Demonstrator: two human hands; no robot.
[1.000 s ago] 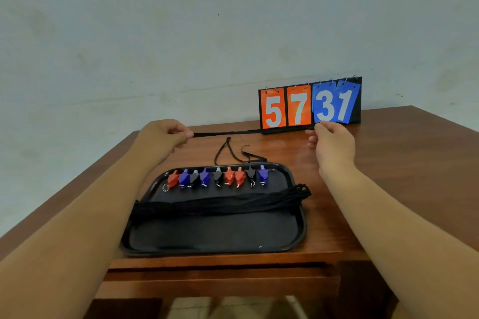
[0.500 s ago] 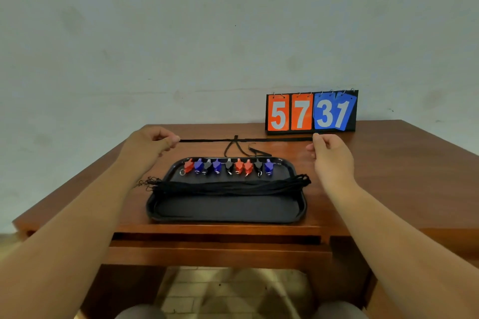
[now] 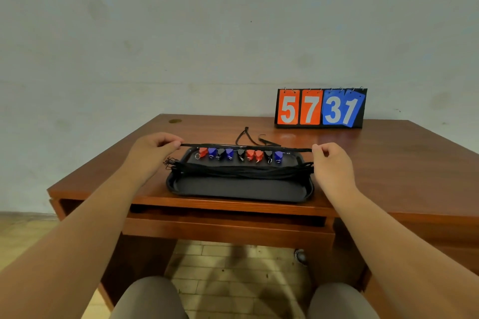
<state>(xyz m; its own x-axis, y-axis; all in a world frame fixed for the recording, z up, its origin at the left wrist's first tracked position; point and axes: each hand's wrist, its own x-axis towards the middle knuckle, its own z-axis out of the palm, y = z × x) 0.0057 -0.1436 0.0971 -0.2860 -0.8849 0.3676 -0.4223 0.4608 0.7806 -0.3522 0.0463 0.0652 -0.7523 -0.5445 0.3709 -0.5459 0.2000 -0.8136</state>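
Pinched at either end by left hand (image 3: 153,149) and right hand (image 3: 329,160), fingers curled: a black cord (image 3: 246,147), stretched straight and level above the far rim of a black tray (image 3: 238,190) on a wooden bench (image 3: 394,168). In the tray, a row of red, blue and black whistles (image 3: 239,155), just behind a bundle (image 3: 241,171) of black cords. Farther back on the right, a scoreboard (image 3: 321,108) reading 5731.

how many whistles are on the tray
9 whistles, in one row along the far edge of the black tray, left to right: red, blue, black, blue, black, red, red, black, blue. The cord bundle in front could hide more.
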